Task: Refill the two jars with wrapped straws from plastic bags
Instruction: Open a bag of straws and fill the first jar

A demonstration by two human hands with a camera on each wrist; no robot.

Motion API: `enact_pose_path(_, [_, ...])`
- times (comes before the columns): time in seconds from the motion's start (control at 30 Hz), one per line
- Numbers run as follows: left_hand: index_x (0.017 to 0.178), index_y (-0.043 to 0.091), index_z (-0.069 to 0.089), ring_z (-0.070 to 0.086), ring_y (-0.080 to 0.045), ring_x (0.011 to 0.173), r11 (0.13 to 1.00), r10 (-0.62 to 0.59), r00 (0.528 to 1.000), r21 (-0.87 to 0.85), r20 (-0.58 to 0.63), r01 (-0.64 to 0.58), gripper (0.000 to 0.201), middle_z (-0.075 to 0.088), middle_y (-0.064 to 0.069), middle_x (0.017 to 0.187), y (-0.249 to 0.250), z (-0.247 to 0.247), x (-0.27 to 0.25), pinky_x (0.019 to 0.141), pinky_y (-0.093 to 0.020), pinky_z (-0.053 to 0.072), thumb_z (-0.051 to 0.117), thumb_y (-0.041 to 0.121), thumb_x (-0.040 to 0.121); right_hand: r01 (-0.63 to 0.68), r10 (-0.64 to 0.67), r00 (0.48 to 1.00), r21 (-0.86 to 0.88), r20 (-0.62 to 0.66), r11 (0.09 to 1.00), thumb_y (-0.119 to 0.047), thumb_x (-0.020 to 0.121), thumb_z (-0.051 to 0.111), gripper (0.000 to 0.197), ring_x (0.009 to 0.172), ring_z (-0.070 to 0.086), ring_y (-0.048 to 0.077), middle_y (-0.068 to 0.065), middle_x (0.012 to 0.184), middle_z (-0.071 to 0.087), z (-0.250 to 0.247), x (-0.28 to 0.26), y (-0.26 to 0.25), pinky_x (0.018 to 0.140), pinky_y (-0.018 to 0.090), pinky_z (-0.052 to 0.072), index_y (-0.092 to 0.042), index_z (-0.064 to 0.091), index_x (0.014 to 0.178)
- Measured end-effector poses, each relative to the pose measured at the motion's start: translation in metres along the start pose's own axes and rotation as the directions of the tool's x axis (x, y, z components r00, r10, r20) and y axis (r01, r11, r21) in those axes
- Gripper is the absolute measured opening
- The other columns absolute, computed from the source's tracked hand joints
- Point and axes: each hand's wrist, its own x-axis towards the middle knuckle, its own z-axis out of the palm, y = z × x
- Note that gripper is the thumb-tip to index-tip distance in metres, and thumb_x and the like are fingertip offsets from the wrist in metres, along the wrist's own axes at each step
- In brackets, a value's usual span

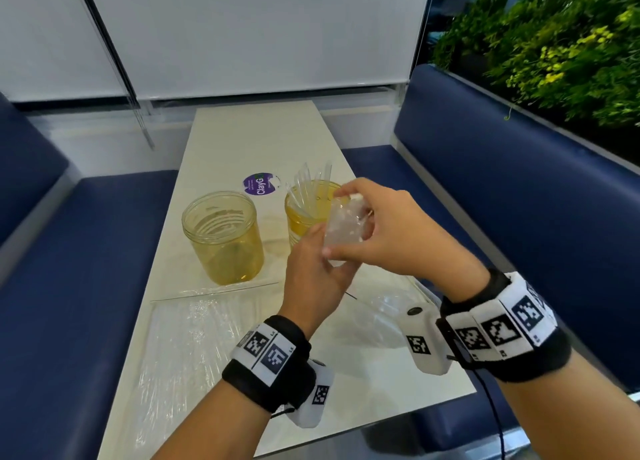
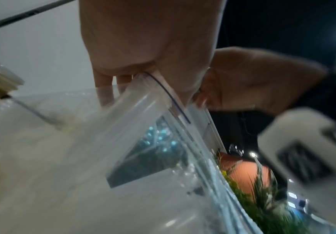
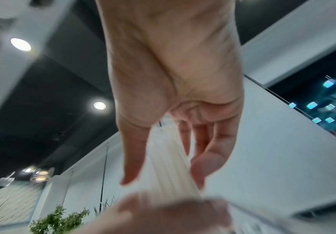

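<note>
Clear plastic, crinkled and glossy: that is the bag point(image 1: 341, 232) held up in the air between both hands, just in front of the right-hand jar point(image 1: 306, 213). The left hand point(image 1: 317, 272) grips its lower end from below, fingers curled round the film. The right hand point(image 1: 381, 225) comes over the top, its fingers point(image 3: 201, 166) and thumb pinched together on a bundle of straws point(image 3: 171, 167). From the right wrist view these straws look pale, whitish and ribbed side by side; their wrapping is blurred. The left wrist view shows the bag's mouth with a thin dark seal line point(image 2: 175, 101) along its edge, the film hanging slack and see-through below the left hand's fingers point(image 2: 105, 93).

Both jars are yellow-tinted, transparent, with threaded necks and no lids, standing upright on the pale tabletop point(image 1: 249, 137). The right-hand jar already carries several clear-wrapped straws point(image 1: 311, 182) leaning out past its rim. The left-hand jar point(image 1: 223, 236) stands near it, apart, and I see no straws sticking out of it.

A second clear bag point(image 1: 194, 348) lies flat on the near left part of the tabletop, in front of the left-hand jar. More loose clear film point(image 1: 388, 307) lies under the right wrist. A round purple sticker point(image 1: 259, 184) sits on the tabletop behind the jars. Dark blue bench seats point(image 1: 519, 182) flank both sides.
</note>
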Motion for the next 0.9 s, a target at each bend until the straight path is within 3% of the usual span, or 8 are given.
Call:
enact_pose_path(0.1, [0.117,0.037,0.062,0.070,-0.014,0.101,1.000,0.002,1.000,0.032,-0.015,-0.002,0.033,0.073,0.005,0.108,0.005,-0.002,0.004,0.084,-0.045,0.059,0.061,0.027,0.086,0.034,-0.025,0.999,0.286,-0.035,0.958,-0.047,0.062,0.091,0.088,0.103,0.062,0.006,-0.013,0.116,0.060,0.023,0.006,0.014,0.083,0.018,0.053,-0.032,0.047,0.137])
enact_pose_path(0.23, [0.103,0.031,0.066,0.071,-0.017,0.095,0.996,-0.090,0.996,-0.022,-0.008,0.090,0.026,0.073,0.002,0.098,0.007,0.003,0.002,0.081,-0.048,0.059,0.048,0.037,0.086,-0.053,0.059,0.998,0.609,0.010,0.792,-0.029,0.071,0.090,0.053,0.100,0.072,0.006,-0.006,0.108,0.075,0.057,0.012,0.022,0.090,0.029,0.059,-0.018,0.068,0.119])
enact_pose_path(0.37, [0.107,0.022,0.069,0.072,-0.008,0.092,0.987,-0.160,0.987,-0.030,0.000,0.160,0.034,0.074,0.009,0.097,0.008,-0.005,0.000,0.079,-0.042,0.062,0.074,0.023,0.074,0.051,0.050,0.989,0.635,-0.140,0.771,-0.017,0.085,0.079,0.016,0.085,0.076,0.019,0.006,0.088,0.077,0.064,0.017,0.018,0.082,0.039,0.062,-0.005,0.077,0.096])
enact_pose_path(0.43, [0.110,0.022,0.066,0.069,-0.008,0.093,0.986,-0.169,0.985,0.013,0.019,0.169,0.051,0.073,0.010,0.100,0.007,-0.008,-0.001,0.079,-0.037,0.061,0.085,0.036,0.066,0.077,0.084,0.975,0.663,-0.207,0.744,-0.012,0.087,0.075,0.007,0.077,0.076,0.022,0.008,0.077,0.076,0.054,0.018,0.010,0.073,0.042,0.063,-0.006,0.076,0.084])
enact_pose_path(0.5, [0.115,0.026,0.064,0.065,-0.007,0.098,0.984,-0.166,0.985,0.072,0.036,0.163,0.066,0.069,0.012,0.108,0.003,-0.012,-0.002,0.079,-0.029,0.057,0.089,0.052,0.059,0.127,0.078,0.964,0.696,-0.255,0.706,-0.009,0.091,0.069,0.018,0.066,0.071,0.023,0.012,0.070,0.074,0.034,0.023,0.000,0.065,0.036,0.061,0.000,0.071,0.075])
enact_pose_path(0.57, [0.116,0.028,0.065,0.060,-0.001,0.101,0.982,-0.168,0.985,0.095,0.036,0.164,0.063,0.066,0.015,0.112,0.000,-0.016,-0.005,0.083,-0.025,0.055,0.092,0.043,0.061,0.214,-0.001,0.954,0.680,-0.299,0.701,-0.009,0.094,0.065,0.028,0.058,0.066,0.023,0.015,0.063,0.068,0.007,0.029,-0.013,0.065,0.036,0.059,0.004,0.067,0.069])
enact_pose_path(0.67, [0.122,0.025,0.064,0.060,-0.004,0.101,0.974,-0.219,0.974,0.068,0.051,0.215,0.062,0.062,0.012,0.115,-0.001,-0.022,-0.009,0.079,-0.031,0.061,0.088,0.026,0.066,0.317,-0.047,0.931,0.737,-0.362,0.596,-0.007,0.094,0.064,0.027,0.051,0.061,0.023,0.008,0.060,0.063,-0.041,0.048,-0.031,0.058,0.038,0.056,-0.007,0.063,0.068])
enact_pose_path(0.9, [0.124,0.021,0.063,0.067,-0.004,0.104,0.969,-0.236,0.971,-0.060,0.036,0.238,0.061,0.062,0.006,0.125,-0.002,-0.031,-0.016,0.067,-0.017,0.053,0.068,-0.011,0.073,0.540,-0.141,0.816,0.652,-0.561,0.533,-0.010,0.096,0.063,0.020,0.058,0.063,0.025,0.007,0.063,0.064,-0.089,0.118,-0.032,0.061,0.036,0.054,-0.008,0.060,0.076])
